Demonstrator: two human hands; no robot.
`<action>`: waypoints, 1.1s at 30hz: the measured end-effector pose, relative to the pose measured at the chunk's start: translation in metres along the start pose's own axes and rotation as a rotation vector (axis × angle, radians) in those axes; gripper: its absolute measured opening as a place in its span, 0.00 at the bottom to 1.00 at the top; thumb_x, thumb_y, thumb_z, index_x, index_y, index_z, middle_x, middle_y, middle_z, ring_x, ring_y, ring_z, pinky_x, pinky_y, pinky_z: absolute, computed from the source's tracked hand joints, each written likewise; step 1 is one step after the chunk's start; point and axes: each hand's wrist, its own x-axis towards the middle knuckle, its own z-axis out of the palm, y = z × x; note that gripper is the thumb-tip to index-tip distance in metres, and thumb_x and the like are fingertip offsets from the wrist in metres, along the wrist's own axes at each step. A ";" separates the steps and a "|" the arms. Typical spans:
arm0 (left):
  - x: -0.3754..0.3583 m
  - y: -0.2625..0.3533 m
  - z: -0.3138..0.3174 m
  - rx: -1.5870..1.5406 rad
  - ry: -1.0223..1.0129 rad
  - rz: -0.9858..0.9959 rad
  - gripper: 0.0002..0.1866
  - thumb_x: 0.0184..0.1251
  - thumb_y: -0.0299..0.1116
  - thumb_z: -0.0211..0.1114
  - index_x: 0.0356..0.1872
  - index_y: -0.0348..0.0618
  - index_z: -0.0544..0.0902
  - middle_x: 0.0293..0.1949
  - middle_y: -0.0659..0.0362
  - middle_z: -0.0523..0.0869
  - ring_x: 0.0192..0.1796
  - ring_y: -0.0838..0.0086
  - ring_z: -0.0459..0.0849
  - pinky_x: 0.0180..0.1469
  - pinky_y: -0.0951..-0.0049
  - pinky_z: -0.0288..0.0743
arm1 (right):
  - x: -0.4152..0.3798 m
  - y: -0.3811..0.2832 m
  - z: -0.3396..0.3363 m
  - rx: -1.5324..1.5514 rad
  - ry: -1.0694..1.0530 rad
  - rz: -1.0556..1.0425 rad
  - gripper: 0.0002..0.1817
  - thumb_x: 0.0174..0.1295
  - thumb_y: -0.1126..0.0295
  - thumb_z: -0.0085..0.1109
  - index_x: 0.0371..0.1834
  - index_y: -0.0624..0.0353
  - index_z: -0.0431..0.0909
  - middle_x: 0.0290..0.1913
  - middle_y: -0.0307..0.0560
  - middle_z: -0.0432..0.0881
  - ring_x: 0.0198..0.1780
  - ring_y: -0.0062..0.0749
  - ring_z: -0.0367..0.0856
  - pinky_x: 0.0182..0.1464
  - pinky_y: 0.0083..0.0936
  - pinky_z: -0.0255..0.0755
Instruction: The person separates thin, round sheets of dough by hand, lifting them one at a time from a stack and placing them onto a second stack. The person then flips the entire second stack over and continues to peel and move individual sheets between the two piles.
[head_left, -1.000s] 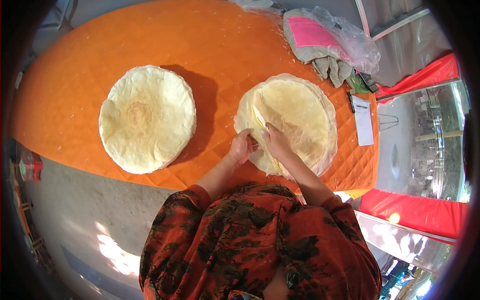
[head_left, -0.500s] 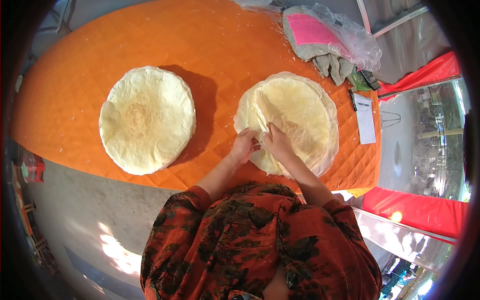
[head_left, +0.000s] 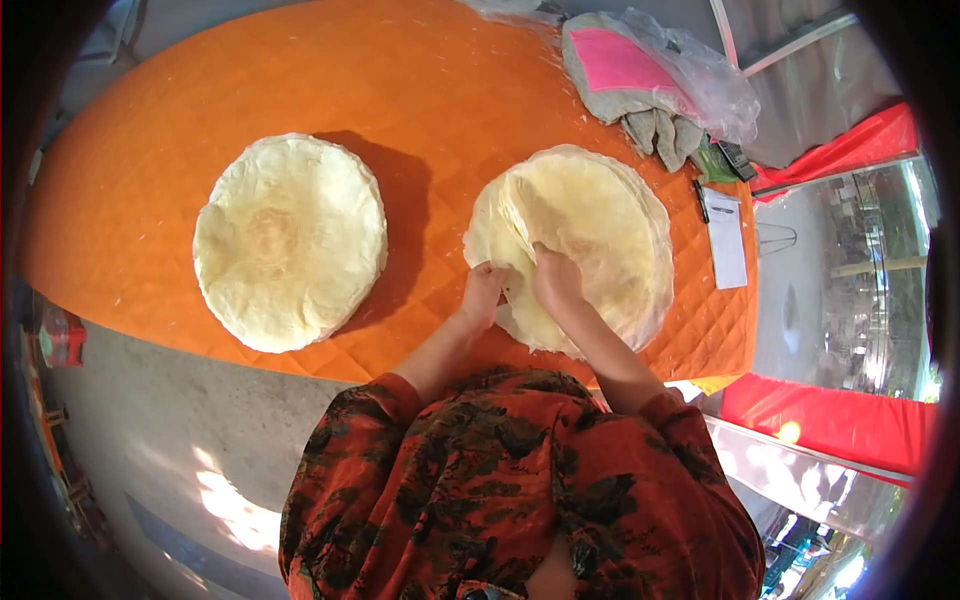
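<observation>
A stack of thin round flatbreads (head_left: pixel 610 220) lies on the orange cloth, its top sheets lifted and folded back at the left side. My right hand (head_left: pixel 557 280) is closed on the folded edge of those sheets. Close beside it, my left hand (head_left: pixel 484 294) pinches the lower left edge of a sheet, fingertips together. A second round stack of flatbread (head_left: pixel 290 240) rests to the left, browned at its centre, touched by neither hand.
Beyond the right stack lie a grey and pink cloth bundle (head_left: pixel 625 65) with clear plastic and grey gloves (head_left: pixel 662 135). A white notepad (head_left: pixel 727 240) and a black pen (head_left: pixel 701 201) sit near the right edge of the orange cloth (head_left: pixel 450 90). A red stool (head_left: pixel 62 337) stands at far left.
My left hand has drawn slightly away from my right hand, toward the lower left. The gap between them is wider, and the folded sheets stand a little more open.
</observation>
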 end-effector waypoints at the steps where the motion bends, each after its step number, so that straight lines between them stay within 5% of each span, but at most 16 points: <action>1: -0.003 0.003 0.003 0.020 -0.007 -0.006 0.08 0.69 0.32 0.58 0.44 0.40 0.78 0.36 0.58 0.84 0.35 0.71 0.84 0.38 0.68 0.81 | 0.005 -0.006 -0.007 -0.001 0.006 0.009 0.12 0.57 0.76 0.51 0.44 0.64 0.74 0.39 0.61 0.82 0.41 0.52 0.84 0.41 0.42 0.77; 8: -0.009 0.014 0.009 0.085 0.014 -0.004 0.07 0.69 0.30 0.54 0.43 0.40 0.76 0.36 0.56 0.84 0.35 0.70 0.84 0.39 0.67 0.81 | 0.009 -0.020 0.018 -0.128 0.071 -0.108 0.13 0.54 0.73 0.55 0.41 0.68 0.74 0.33 0.60 0.83 0.36 0.50 0.85 0.38 0.41 0.78; 17: -0.006 0.007 0.001 0.065 -0.086 0.021 0.11 0.72 0.36 0.49 0.46 0.41 0.75 0.40 0.57 0.82 0.40 0.70 0.83 0.43 0.63 0.80 | 0.010 -0.028 -0.003 0.086 -0.175 0.046 0.18 0.59 0.66 0.54 0.46 0.71 0.73 0.38 0.63 0.83 0.42 0.52 0.84 0.44 0.41 0.77; 20: -0.023 0.017 0.011 0.057 -0.149 0.046 0.16 0.75 0.39 0.48 0.53 0.40 0.74 0.45 0.57 0.81 0.49 0.71 0.80 0.51 0.64 0.77 | 0.017 -0.021 -0.013 0.149 -0.131 0.076 0.19 0.61 0.64 0.52 0.46 0.71 0.74 0.38 0.65 0.83 0.44 0.54 0.83 0.47 0.42 0.76; 23: -0.005 -0.037 0.008 0.194 -0.179 0.281 0.20 0.75 0.38 0.50 0.61 0.38 0.71 0.48 0.58 0.79 0.49 0.76 0.77 0.52 0.71 0.75 | 0.017 -0.035 -0.029 0.033 -0.106 0.083 0.18 0.59 0.64 0.55 0.45 0.68 0.76 0.39 0.65 0.83 0.45 0.56 0.82 0.47 0.43 0.75; 27: -0.036 -0.023 0.018 0.247 -0.327 0.296 0.22 0.72 0.36 0.57 0.64 0.41 0.70 0.49 0.60 0.77 0.51 0.79 0.75 0.53 0.77 0.72 | 0.039 -0.004 -0.029 -0.030 -0.092 0.061 0.16 0.53 0.71 0.58 0.45 0.65 0.78 0.39 0.61 0.84 0.47 0.54 0.82 0.48 0.42 0.75; 32: -0.038 -0.009 0.002 0.127 -0.087 0.072 0.26 0.69 0.41 0.59 0.66 0.48 0.67 0.59 0.61 0.74 0.56 0.74 0.75 0.56 0.65 0.72 | 0.040 0.057 -0.163 0.218 0.342 -0.079 0.22 0.48 0.68 0.67 0.47 0.65 0.78 0.42 0.58 0.82 0.46 0.48 0.80 0.50 0.38 0.73; 33: -0.039 -0.001 0.004 0.078 -0.040 0.025 0.27 0.69 0.42 0.60 0.67 0.49 0.66 0.59 0.61 0.74 0.56 0.73 0.75 0.56 0.65 0.72 | -0.001 0.009 -0.242 0.303 0.182 0.104 0.24 0.50 0.71 0.67 0.51 0.67 0.76 0.43 0.54 0.83 0.44 0.40 0.81 0.49 0.34 0.74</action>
